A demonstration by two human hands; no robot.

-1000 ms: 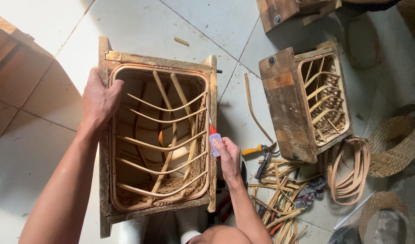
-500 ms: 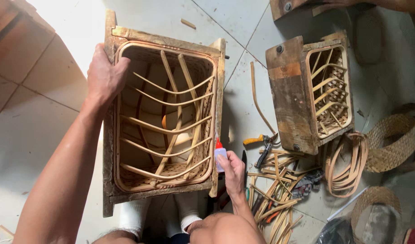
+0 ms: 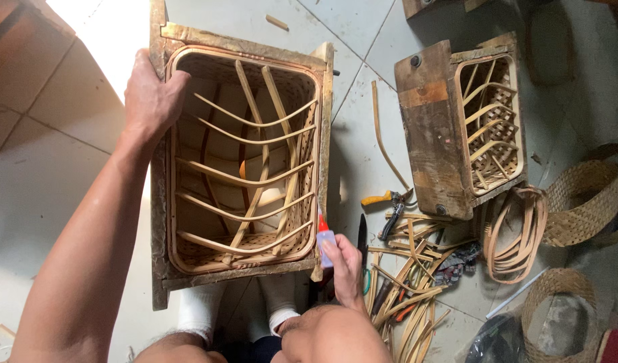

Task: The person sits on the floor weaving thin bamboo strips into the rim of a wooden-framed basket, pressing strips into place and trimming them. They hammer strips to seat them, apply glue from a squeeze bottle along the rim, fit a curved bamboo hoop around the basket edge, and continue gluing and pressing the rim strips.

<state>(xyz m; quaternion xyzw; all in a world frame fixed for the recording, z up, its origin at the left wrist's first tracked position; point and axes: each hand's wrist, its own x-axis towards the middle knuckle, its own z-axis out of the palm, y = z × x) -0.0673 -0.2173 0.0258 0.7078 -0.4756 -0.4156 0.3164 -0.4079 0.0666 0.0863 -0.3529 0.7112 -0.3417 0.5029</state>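
Observation:
A wooden box mould [image 3: 162, 168] stands on the tiled floor between my feet, with a woven rattan basket [image 3: 241, 154] inside it and bent strips crossing its opening. My left hand [image 3: 151, 97] grips the mould's left rim near the top corner. My right hand [image 3: 346, 265] holds a small glue bottle [image 3: 324, 238] with a red tip, its nozzle touching the mould's lower right corner.
A second wooden mould with a basket [image 3: 463, 128] stands to the right. Pliers with yellow handles [image 3: 386, 202], a dark blade and loose rattan strips [image 3: 403, 289] lie by my right hand. Coiled rattan [image 3: 520, 232] and woven baskets [image 3: 581, 202] sit at the far right.
My right hand with the glue bottle has slid down the mould's right edge toward its lower corner. My left hand keeps its grip on the left rim.

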